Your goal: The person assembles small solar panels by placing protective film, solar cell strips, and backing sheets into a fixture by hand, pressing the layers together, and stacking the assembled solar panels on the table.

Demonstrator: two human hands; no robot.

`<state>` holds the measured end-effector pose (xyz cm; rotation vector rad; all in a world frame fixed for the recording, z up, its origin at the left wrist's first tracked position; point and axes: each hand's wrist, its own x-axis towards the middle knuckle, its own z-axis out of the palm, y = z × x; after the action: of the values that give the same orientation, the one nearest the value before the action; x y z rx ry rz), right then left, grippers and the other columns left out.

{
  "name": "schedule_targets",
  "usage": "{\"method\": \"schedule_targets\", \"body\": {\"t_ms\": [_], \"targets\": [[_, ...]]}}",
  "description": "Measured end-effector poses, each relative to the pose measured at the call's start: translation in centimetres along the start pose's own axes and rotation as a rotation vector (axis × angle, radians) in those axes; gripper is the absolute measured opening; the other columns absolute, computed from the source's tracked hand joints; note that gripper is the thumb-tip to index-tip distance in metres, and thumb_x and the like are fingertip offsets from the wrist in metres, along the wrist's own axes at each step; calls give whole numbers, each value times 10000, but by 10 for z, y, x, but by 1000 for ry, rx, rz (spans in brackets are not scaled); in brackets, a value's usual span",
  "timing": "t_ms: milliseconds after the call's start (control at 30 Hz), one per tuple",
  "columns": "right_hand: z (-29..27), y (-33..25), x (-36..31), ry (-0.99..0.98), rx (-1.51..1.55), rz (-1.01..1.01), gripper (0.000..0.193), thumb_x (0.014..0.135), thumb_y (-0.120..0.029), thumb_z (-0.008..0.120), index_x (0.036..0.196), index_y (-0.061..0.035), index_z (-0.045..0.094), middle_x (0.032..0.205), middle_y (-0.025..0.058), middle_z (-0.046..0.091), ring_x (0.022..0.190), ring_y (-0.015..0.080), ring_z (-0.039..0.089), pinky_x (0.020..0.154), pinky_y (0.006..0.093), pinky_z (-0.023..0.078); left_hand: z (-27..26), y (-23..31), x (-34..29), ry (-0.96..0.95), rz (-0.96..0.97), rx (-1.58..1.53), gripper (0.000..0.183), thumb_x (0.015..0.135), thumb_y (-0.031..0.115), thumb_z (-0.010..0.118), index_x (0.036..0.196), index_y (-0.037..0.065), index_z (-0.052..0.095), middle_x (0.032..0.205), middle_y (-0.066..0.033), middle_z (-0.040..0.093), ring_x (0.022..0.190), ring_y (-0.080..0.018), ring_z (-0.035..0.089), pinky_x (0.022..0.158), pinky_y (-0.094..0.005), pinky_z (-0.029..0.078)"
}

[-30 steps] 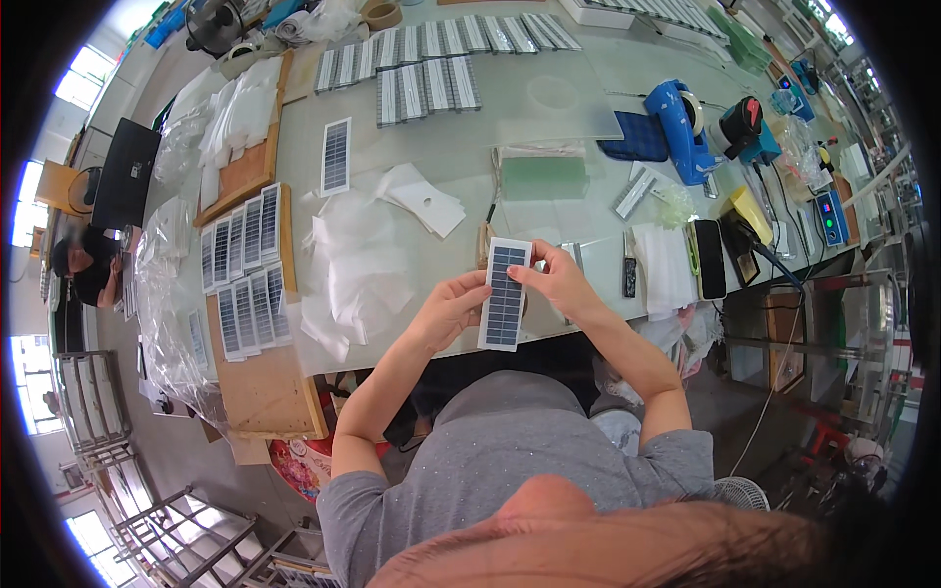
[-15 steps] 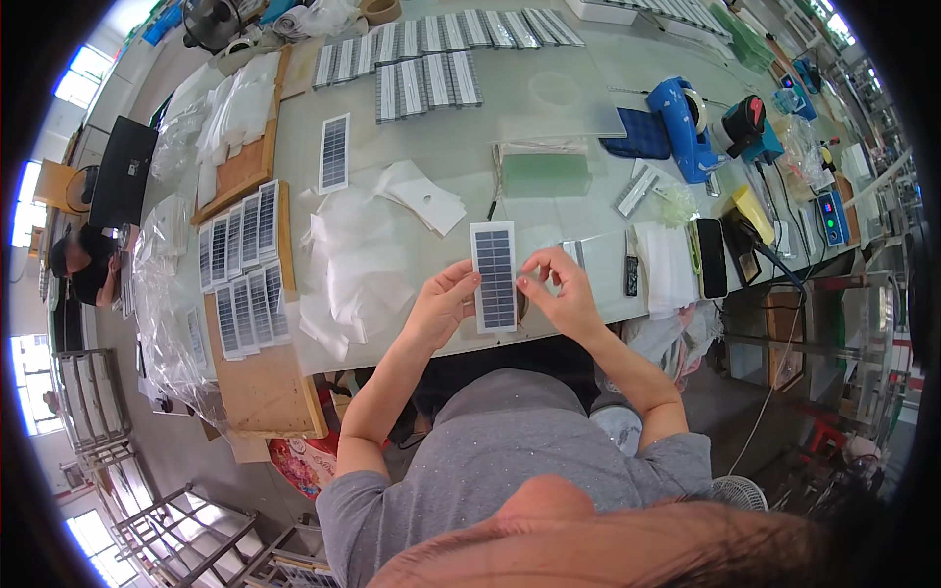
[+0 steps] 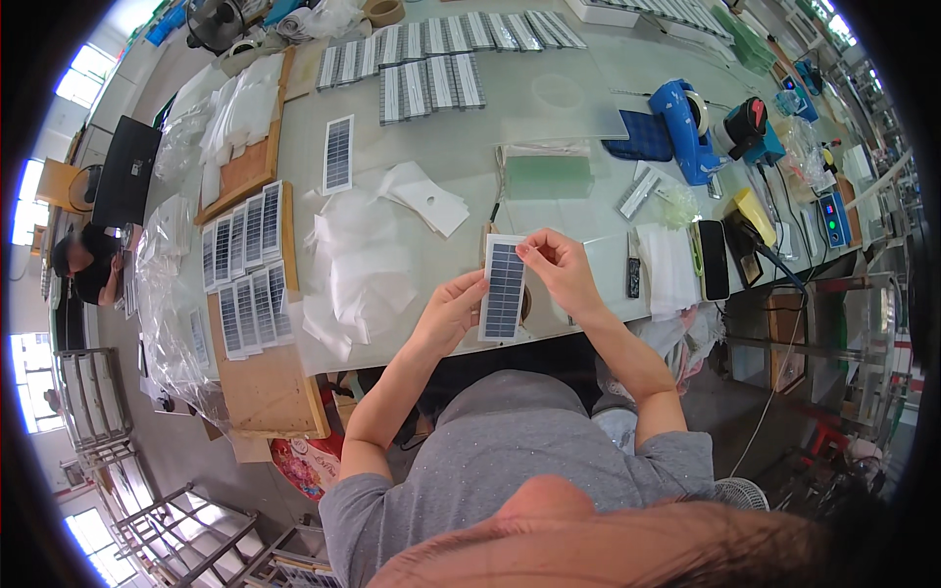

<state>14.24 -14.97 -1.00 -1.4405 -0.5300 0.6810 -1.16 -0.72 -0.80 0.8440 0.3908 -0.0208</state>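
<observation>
A small solar panel, dark blue cells in a white frame, is held upright and slightly tilted over the table's near edge. My left hand grips its left edge between thumb and fingers. At the panel's upper right corner, my right hand is closed in a pinch, thumb over the face. Any thin film between those fingertips is too small to make out. White sheets lie left of my hands, and cut white pieces sit beyond them. Another solar panel lies flat farther off.
Several solar panels lie on a wooden board at the left. Beyond my hands is a stack of greenish glass plates. To the right are a blue tape dispenser, a phone and white cloths. Rows of striped pieces lie far back.
My right hand has moved left and up, from beside the panel onto its upper right corner. The panel has shifted slightly right and tilted, still in my left hand.
</observation>
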Motion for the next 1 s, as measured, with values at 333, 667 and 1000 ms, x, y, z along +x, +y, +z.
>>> {"method": "schedule_targets", "body": {"t_ms": [333,667,1000], "targets": [[-1,-1,1,22,44,14,184,934,-214,697,908,-34,668,713,-40,632,649,3,515,584,183,379,7,3,1,2,-28,-34,375,1017,183,552,1346,4,555,1167,-76,675,1024,-161,666,872,-361,558],[4,-22,0,87,186,24,162,934,-179,696,950,-24,653,763,-16,653,735,38,592,666,190,455,10,2,1,-3,-7,31,379,972,59,583,1339,-26,537,1153,-97,680,1018,-179,678,896,-334,558],[-18,-26,-27,-89,-56,-260,155,891,-17,677,1037,-26,628,894,49,692,813,131,633,729,273,492,16,11,-22,154,234,724,299,837,-29,694,1110,52,605,1035,-63,704,1051,-198,668,963,-382,512]]}}
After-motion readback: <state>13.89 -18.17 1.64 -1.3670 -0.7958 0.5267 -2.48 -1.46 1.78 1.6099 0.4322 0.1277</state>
